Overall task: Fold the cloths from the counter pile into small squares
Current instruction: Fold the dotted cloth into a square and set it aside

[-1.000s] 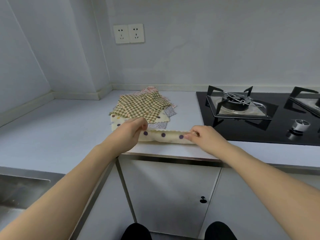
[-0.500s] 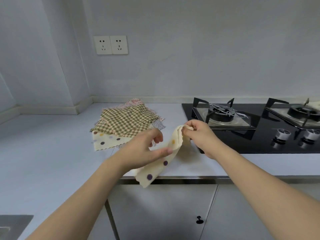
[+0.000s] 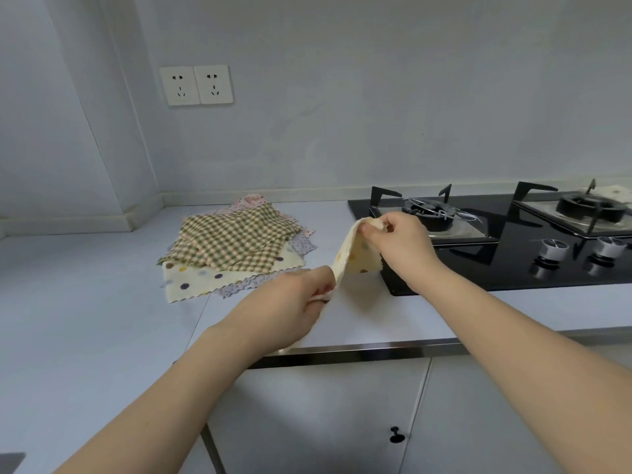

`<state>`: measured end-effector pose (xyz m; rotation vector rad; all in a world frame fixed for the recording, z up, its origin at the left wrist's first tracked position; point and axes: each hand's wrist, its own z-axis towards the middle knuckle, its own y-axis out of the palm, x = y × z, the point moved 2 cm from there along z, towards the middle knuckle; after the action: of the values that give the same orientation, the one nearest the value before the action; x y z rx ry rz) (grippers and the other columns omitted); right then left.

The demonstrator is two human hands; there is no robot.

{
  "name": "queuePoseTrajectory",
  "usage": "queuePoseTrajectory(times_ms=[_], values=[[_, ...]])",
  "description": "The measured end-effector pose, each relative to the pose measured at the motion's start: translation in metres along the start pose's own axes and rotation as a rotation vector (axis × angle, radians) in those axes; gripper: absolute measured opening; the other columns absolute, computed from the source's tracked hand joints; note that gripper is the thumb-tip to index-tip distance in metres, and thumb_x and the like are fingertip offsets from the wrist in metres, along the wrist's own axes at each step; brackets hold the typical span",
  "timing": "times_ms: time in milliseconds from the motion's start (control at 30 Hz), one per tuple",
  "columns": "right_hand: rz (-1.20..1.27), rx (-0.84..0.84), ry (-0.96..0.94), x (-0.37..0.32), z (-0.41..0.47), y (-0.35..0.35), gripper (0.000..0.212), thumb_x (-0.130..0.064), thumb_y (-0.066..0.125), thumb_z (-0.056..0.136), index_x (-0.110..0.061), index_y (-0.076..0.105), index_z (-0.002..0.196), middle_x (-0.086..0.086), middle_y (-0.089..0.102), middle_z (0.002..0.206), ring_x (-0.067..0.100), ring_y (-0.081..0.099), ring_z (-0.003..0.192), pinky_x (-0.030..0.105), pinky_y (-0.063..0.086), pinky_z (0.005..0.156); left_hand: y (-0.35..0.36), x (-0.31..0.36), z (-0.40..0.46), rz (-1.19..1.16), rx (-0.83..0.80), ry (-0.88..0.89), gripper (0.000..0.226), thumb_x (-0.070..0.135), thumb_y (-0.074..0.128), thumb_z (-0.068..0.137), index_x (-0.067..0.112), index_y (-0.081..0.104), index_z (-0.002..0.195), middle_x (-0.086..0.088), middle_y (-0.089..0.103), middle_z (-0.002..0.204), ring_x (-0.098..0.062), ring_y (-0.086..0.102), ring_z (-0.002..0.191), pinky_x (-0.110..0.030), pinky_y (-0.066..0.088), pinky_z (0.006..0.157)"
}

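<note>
- The left hand (image 3: pixel 294 302) is pinching the spotted cloth (image 3: pixel 352 254) at its low end.
- The right hand (image 3: pixel 396 244) is pinching its top.
- The pile (image 3: pixel 232 248) is lying at ten o'clock.

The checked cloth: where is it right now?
Head view, left of centre: the checked cloth tops the counter pile, left of the stove and both hands.

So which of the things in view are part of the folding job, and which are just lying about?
Job: dotted cloth, held off the counter by left hand and right hand; cloth pile on the counter.
Lying about: gas hob, wall sockets, cupboard knob.
</note>
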<state>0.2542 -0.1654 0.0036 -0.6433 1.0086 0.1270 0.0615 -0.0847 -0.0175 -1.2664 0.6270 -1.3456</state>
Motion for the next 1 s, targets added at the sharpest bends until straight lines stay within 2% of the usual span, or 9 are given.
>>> queuePoseTrajectory(times_ms=[267, 333, 433, 533, 667, 733, 800, 933, 1000], values=[[0.107, -0.002, 0.007, -0.018, 0.011, -0.018, 0.014, -0.016, 0.054, 0.094, -0.011, 0.067, 0.099, 0.005, 0.066, 0.099, 0.02, 0.057, 0.089, 0.03, 0.043, 0.07, -0.03, 0.004, -0.001, 0.185, 0.09, 0.009, 0.039, 0.01, 0.041, 0.095, 0.034, 0.051, 0.125, 0.003, 0.05, 0.109, -0.025, 0.058, 0.09, -0.038, 0.05, 0.077], [0.116, -0.017, -0.007, -0.022, 0.012, -0.021, 0.015, -0.016, 0.053, 0.094, -0.013, 0.067, 0.097, 0.005, 0.067, 0.097, 0.021, 0.06, 0.09, 0.033, 0.047, 0.077, -0.04, 0.002, 0.0, 0.19, 0.123, -0.013, 0.031, 0.011, 0.044, 0.094, 0.026, 0.057, 0.119, 0.003, 0.055, 0.107, -0.021, 0.057, 0.092, -0.033, 0.047, 0.078], [0.183, -0.027, -0.004, -0.03, 0.011, -0.024, 0.015, -0.017, 0.052, 0.096, -0.014, 0.066, 0.1, 0.004, 0.067, 0.099, 0.017, 0.059, 0.088, 0.027, 0.046, 0.071, -0.057, -0.001, -0.001, 0.186, 0.186, -0.078, 0.011, 0.019, 0.049, 0.094, 0.019, 0.06, 0.097, 0.004, 0.062, 0.088, -0.014, 0.055, 0.075, -0.023, 0.04, 0.062], [0.255, -0.04, 0.012, -0.037, 0.011, -0.024, 0.014, -0.017, 0.051, 0.097, -0.014, 0.064, 0.101, 0.005, 0.066, 0.103, 0.016, 0.057, 0.091, 0.023, 0.044, 0.07, -0.066, 0.0, -0.005, -0.039, 0.156, -0.185, 0.015, 0.031, 0.054, 0.094, 0.024, 0.061, 0.083, 0.008, 0.066, 0.076, -0.012, 0.061, 0.067, -0.03, 0.048, 0.059], [0.246, -0.06, 0.013, -0.048, 0.01, -0.021, 0.015, -0.019, 0.05, 0.097, -0.011, 0.062, 0.099, 0.002, 0.063, 0.097, 0.015, 0.054, 0.087, 0.025, 0.041, 0.069, -0.062, 0.004, -0.005, -0.374, 0.038, -0.205, 0.013, 0.034, 0.065, 0.088, 0.026, 0.065, 0.078, 0.013, 0.068, 0.093, -0.011, 0.064, 0.079, -0.037, 0.055, 0.072], [0.23, -0.045, -0.012, -0.056, 0.01, -0.021, 0.017, -0.018, 0.047, 0.096, -0.006, 0.059, 0.098, 0.003, 0.059, 0.092, 0.015, 0.051, 0.079, 0.028, 0.039, 0.067, -0.055, 0.007, -0.004, -0.386, 0.008, -0.197, 0.011, 0.033, 0.07, 0.085, 0.024, 0.071, 0.08, 0.021, 0.059, 0.116, 0.001, 0.061, 0.094, -0.03, 0.052, 0.081], [0.194, -0.029, -0.048, -0.063, 0.01, -0.02, 0.02, -0.017, 0.045, 0.093, 0.0, 0.055, 0.096, 0.005, 0.055, 0.088, 0.017, 0.048, 0.077, 0.032, 0.036, 0.068, -0.047, 0.01, -0.002, -0.372, -0.013, -0.194, 0.015, 0.032, 0.07, 0.086, 0.019, 0.076, 0.09, 0.02, 0.056, 0.122, 0.002, 0.059, 0.1, -0.024, 0.047, 0.086], [0.097, -0.034, -0.113, -0.076, 0.007, -0.022, 0.026, -0.02, 0.045, 0.092, 0.005, 0.05, 0.097, 0.007, 0.049, 0.085, 0.019, 0.044, 0.076, 0.033, 0.034, 0.067, -0.028, 0.011, -0.002, -0.471, -0.131, -0.193, 0.023, 0.04, 0.06, 0.089, 0.023, 0.075, 0.089, -0.004, 0.071, 0.099, -0.031, 0.065, 0.091, -0.051, 0.051, 0.092], [0.044, -0.038, -0.144, -0.081, 0.007, -0.024, 0.024, -0.021, 0.046, 0.095, 0.003, 0.05, 0.097, 0.007, 0.05, 0.086, 0.018, 0.044, 0.073, 0.031, 0.034, 0.063, -0.021, 0.011, -0.002, -0.539, -0.157, -0.202, 0.035, 0.051, 0.056, 0.084, 0.022, 0.074, 0.091, -0.011, 0.07, 0.094, -0.029, 0.06, 0.08, -0.057, 0.046, 0.094]])
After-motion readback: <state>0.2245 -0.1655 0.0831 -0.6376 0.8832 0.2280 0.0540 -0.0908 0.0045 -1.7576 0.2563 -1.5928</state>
